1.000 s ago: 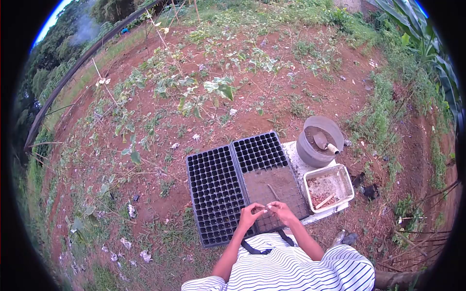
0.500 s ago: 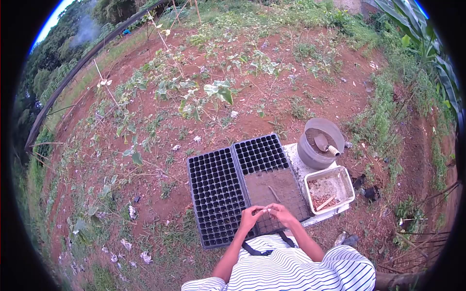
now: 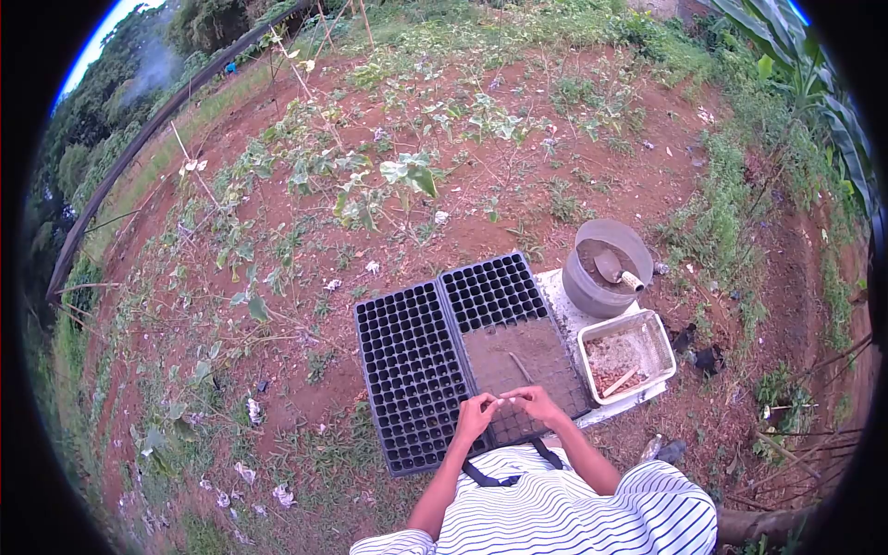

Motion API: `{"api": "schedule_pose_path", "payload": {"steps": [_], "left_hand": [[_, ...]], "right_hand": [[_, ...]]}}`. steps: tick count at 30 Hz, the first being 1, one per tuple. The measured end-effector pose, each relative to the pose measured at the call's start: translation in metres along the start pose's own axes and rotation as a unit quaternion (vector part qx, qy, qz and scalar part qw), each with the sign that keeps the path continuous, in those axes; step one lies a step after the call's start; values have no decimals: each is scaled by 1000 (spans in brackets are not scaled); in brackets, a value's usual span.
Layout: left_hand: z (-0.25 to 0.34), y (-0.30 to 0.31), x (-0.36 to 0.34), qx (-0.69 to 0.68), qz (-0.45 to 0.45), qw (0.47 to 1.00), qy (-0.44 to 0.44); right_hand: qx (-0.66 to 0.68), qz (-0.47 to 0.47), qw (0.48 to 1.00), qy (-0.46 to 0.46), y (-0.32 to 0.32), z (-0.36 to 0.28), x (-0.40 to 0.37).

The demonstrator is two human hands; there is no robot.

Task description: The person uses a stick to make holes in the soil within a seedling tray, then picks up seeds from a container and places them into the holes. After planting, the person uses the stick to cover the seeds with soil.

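Note:
Over the near part of the soil-filled seedling tray [image 3: 520, 347], my left hand [image 3: 476, 413] and my right hand [image 3: 535, 404] meet at the fingertips. Both are pinched closed around something small and pale, too small to name. A thin brown stick [image 3: 521, 367] lies on the soil just beyond my fingers. The far cells of this tray are black and hold no visible soil. Beside it on the left is a second black tray [image 3: 412, 370] with empty cells.
Right of the trays, a grey bucket [image 3: 592, 298] holds soil and a trowel [image 3: 610, 266]. A white basin [image 3: 668, 368] nearer me contains small reddish pieces and a wooden stick. Both stand on a white board [image 3: 555, 289]. Leafy plants [image 3: 407, 173] grow beyond on red soil.
The whole view has shifted slightly. My hands remain together over the tray, with the fingers moved only slightly.

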State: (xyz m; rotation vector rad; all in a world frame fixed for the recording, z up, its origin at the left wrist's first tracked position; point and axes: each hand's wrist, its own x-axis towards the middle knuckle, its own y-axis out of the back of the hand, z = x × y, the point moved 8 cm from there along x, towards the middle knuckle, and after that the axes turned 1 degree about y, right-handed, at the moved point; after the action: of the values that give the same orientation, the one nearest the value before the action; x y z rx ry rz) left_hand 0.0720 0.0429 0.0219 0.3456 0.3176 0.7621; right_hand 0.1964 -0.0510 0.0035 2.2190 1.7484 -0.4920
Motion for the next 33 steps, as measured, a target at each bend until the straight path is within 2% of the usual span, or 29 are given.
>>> {"api": "schedule_pose_path", "payload": {"steps": [2,3,5,9,11,18,20,24,27,29,33], "left_hand": [[-9,-4,0,-29,-7,999,25],[-10,-6,-1,-29,-7,999,24],[-3,-4,-1,-92,29,995,-34],[8,-4,-1,-63,3,998,-18],[10,-7,-1,-64,-22,998,-11],[5,-4,0,-76,1,997,-9],[17,2,-2,-78,28,996,-38],[15,2,-2,-74,26,996,-43],[11,1,-2,-64,32,996,-44],[13,1,-3,-75,39,994,-67],[14,-1,-3,-50,24,997,-50]], "right_hand": [[34,97,995,4,13,3,-1],[34,98,995,5,13,6,0],[55,114,992,-18,17,16,1],[87,103,990,-31,14,12,-1],[126,84,988,-9,10,12,1],[112,83,990,-21,7,11,2],[99,82,992,-17,9,15,4],[92,80,992,-25,10,18,5],[100,83,991,-17,10,21,4],[157,72,985,-11,9,22,3],[160,66,985,-21,7,17,-1]]}}
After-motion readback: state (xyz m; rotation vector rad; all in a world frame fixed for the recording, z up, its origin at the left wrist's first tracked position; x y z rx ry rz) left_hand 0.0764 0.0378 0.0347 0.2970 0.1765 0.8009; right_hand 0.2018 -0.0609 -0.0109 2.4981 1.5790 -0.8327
